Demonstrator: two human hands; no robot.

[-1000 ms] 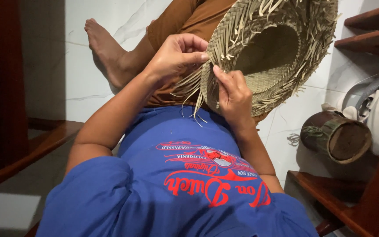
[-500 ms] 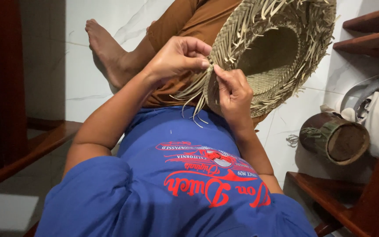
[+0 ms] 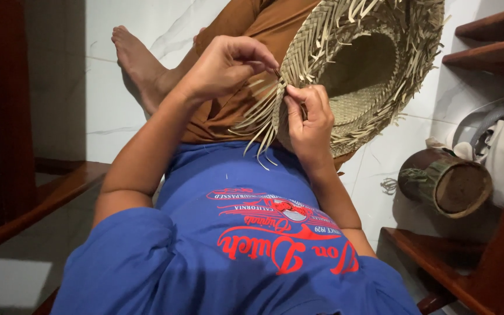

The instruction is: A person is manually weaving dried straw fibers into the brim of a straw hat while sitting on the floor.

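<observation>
We pinch a loose straw strip with our left hand (image 3: 226, 64), right hand (image 3: 307, 116) gripping the half-woven straw hat (image 3: 357, 70) at its rim. It looks light, springy and brittle, so we'd hold near the weave edge.

Hat (image 3: 374, 64): pale straw, plaited weave
Shirt (image 3: 234, 245): blue, red print
Trousers (image 3: 263, 35): rust brown
Floor (image 3: 123, 105): white, grey veins
Tube (image 3: 444, 182): brown, green patches

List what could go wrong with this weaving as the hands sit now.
1. The left hand pinches one thin strip at the hat rim; a hard pull might snap it.
2. Loose strips hang free below the right hand and may tangle or slip from the weave.
</observation>
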